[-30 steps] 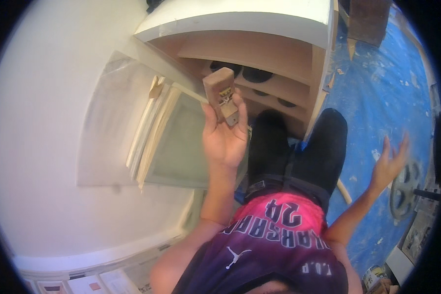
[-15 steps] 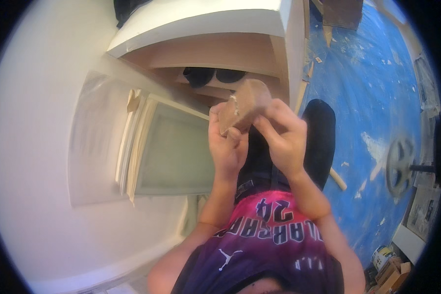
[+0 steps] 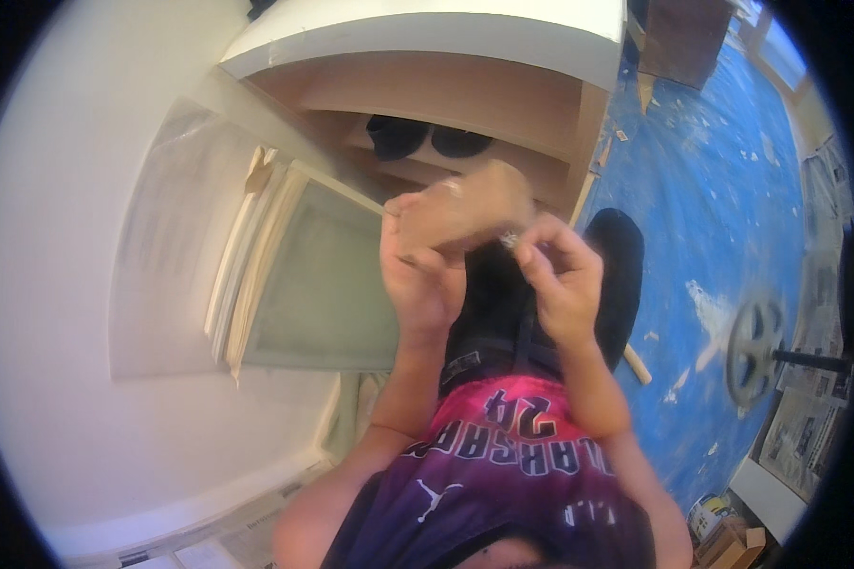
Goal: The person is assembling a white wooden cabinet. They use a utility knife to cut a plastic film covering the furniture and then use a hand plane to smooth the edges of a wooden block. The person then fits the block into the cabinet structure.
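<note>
My left hand (image 3: 421, 270) is closed round one end of a brown block-shaped thing (image 3: 479, 204) with rounded edges. Motion blurs the block, and its exact kind does not show. At its lower right edge, my right hand (image 3: 569, 275) pinches a small whitish shred (image 3: 510, 240) between thumb and fingers. Whether the shred is still attached to the block I cannot tell. Both hands are raised in front of my body, above my legs.
Ahead stands a white-topped shelf unit (image 3: 427, 43) with dark rounded things (image 3: 399, 137) inside. Framed panels (image 3: 313, 275) lean against the left wall. Blue sheeting (image 3: 693, 190) covers the floor at right, near a grey spoked wheel (image 3: 754, 351) and cardboard (image 3: 731, 545).
The block has turned to lie more crosswise in my left hand. My right hand has drawn slightly right, and a whitish shred now shows at its fingertips. The view has shifted a little.
</note>
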